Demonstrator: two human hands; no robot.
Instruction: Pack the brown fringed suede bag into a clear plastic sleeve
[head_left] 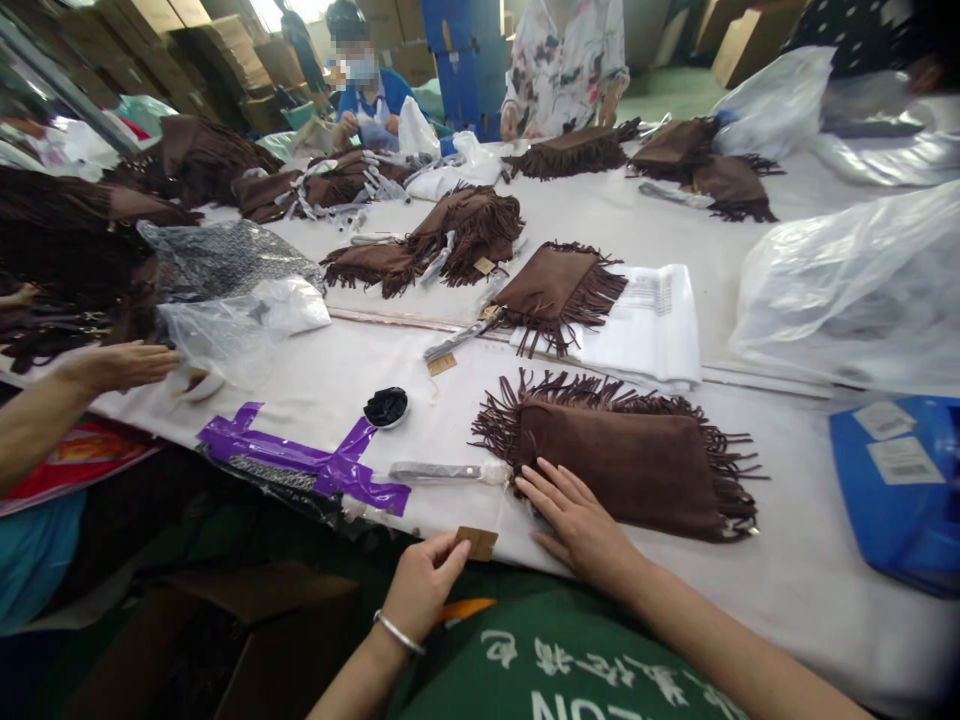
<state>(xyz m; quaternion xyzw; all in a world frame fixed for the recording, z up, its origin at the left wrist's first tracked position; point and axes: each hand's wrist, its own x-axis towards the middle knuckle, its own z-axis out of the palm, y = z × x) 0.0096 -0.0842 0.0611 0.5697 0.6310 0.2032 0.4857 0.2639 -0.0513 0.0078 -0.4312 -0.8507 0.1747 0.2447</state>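
Observation:
A brown fringed bag (630, 465) lies flat on the white table in front of me. My right hand (574, 515) rests with its fingers stretched out over the bag's left lower corner. From that corner a grey plastic-wrapped strap (439, 473) runs to the left across the table. At the table's near edge my left hand (426, 578), with a bracelet on its wrist, pinches a small brown card tag (480, 543) between thumb and fingers. Just beyond, another brown fringed bag (553, 285) lies partly on a white cloth (660, 325).
Purple tape (277, 455) and a small dish with black stuff (385, 407) are at the left. A blue bin (892, 500) and clear plastic bags (855, 290) stand right. A co-worker's hand (124, 367) reaches in from the left. More fringed bags and people are across the table.

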